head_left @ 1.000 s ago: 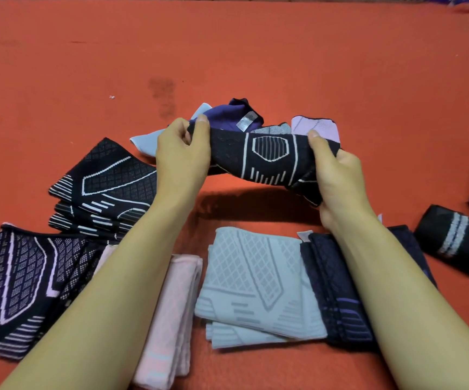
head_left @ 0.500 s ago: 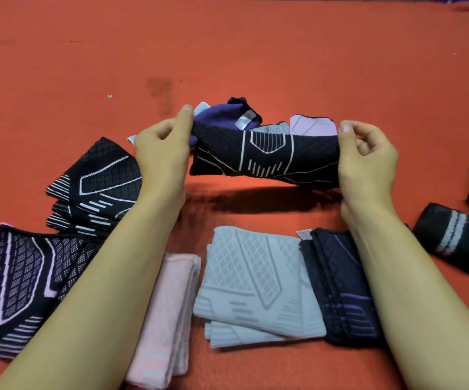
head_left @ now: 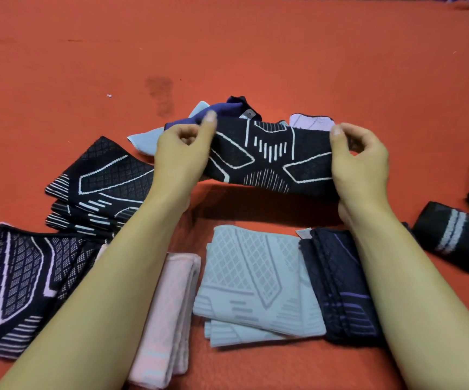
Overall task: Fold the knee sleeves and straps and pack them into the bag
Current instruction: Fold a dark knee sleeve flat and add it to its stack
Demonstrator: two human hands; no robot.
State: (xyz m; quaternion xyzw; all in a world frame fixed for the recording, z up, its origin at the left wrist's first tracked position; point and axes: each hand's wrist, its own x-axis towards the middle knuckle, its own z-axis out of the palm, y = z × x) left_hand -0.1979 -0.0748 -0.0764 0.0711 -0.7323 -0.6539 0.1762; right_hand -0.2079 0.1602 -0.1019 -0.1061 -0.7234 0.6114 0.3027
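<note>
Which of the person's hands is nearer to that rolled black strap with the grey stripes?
The right hand. It holds one end of the black sleeve, up and left of the strap; the left hand holds the sleeve's far end.

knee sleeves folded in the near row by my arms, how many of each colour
Counting only the near row, as far as the arms leave it visible:
black with pale lines: 1, the black-patterned sleeve
pink: 1, the pink sleeve
grey: 1, the grey sleeve
navy: 1, the navy sleeve
Total: 4
</note>
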